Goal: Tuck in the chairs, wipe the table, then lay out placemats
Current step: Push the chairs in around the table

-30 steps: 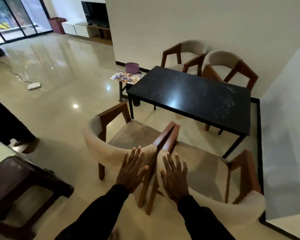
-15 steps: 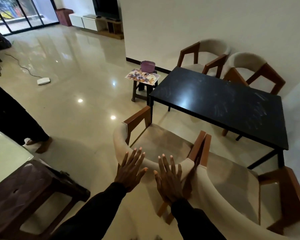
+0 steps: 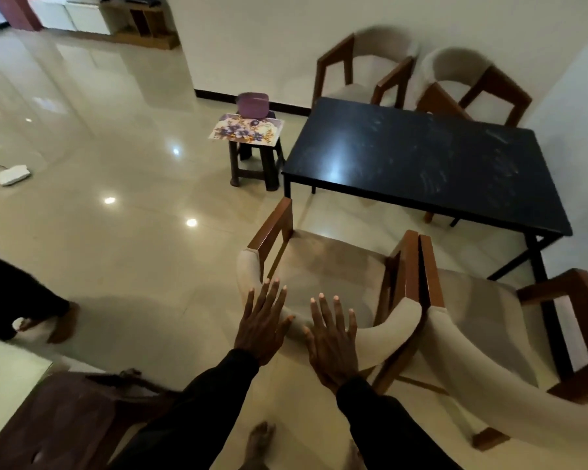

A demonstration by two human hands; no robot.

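A black smudged table (image 3: 421, 157) stands ahead on thin black legs. Two beige-padded wooden chairs stand pulled out on its near side: the left one (image 3: 323, 266) and the right one (image 3: 482, 317), armrests touching. My left hand (image 3: 260, 323) and my right hand (image 3: 333, 340) are both flat with spread fingers over the curved backrest of the left chair. Two more chairs (image 3: 364, 69) (image 3: 469, 83) sit at the table's far side by the wall. Floral placemats (image 3: 246, 130) lie on a small dark stool (image 3: 255, 164) left of the table, with a purple container (image 3: 253, 104) behind them.
Glossy tiled floor spreads to the left, with a white power strip (image 3: 13, 174) on it. Another person's leg and foot (image 3: 31, 317) stand at the left. A dark wooden stool (image 3: 65, 418) and a pale counter edge (image 3: 4, 374) sit at the bottom left. White walls close the right side.
The view has drawn closer and shifted left toward the left chair. Both hands moved from the gap between the two chairs onto the left chair's backrest.
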